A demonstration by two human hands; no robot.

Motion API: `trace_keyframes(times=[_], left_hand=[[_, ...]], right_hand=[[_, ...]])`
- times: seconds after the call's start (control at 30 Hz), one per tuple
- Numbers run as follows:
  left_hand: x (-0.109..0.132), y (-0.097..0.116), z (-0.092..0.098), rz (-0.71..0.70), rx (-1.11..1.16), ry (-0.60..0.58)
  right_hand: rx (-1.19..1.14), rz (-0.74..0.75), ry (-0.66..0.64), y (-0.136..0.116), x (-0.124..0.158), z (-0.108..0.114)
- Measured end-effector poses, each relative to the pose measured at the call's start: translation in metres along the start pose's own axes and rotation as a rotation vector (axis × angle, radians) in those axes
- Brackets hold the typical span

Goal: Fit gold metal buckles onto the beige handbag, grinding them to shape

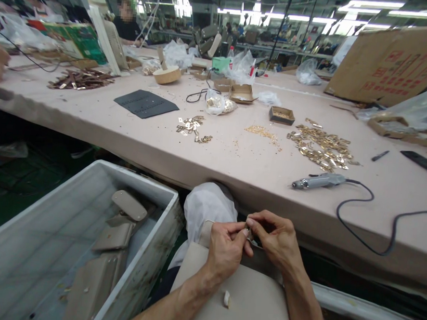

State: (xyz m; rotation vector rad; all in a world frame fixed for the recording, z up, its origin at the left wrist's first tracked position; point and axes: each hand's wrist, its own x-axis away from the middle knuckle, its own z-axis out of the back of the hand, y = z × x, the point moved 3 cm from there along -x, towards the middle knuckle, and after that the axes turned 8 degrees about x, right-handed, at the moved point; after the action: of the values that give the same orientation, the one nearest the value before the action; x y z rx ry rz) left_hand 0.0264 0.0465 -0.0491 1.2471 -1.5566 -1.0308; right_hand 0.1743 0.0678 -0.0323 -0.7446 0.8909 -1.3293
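Observation:
A beige leather-like bag lies on my lap, with a small whitish piece on it. Above its far edge, my left hand is closed, thumb and fingers pinching a small metal part at the bag's edge. My right hand meets it from the right, its thumb and index finger pinched on the same small metal part. The fingertips nearly touch and hide most of the part. On the table beyond lie a grey electric screwdriver, gold metal pieces and tiny gold screws.
A white crate holding beige bags stands at the left. The table edge runs just past my hands. A black cable curls at the right. Farther back are a cardboard box, a dark sheet and a person.

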Motion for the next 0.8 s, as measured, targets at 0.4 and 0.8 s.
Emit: trace_keyframes(times=[0.4, 0.8], left_hand=[[0.006, -0.002, -0.018, -0.212, -0.47, 0.173], [-0.001, -0.009, -0.031, -0.194, -0.578, 0.205]], right_hand=[[0.013, 0.117, 0.195, -0.008, 0.005, 0.002], [0.195, 0.133, 0.202, 0.014, 0.004, 0.002]])
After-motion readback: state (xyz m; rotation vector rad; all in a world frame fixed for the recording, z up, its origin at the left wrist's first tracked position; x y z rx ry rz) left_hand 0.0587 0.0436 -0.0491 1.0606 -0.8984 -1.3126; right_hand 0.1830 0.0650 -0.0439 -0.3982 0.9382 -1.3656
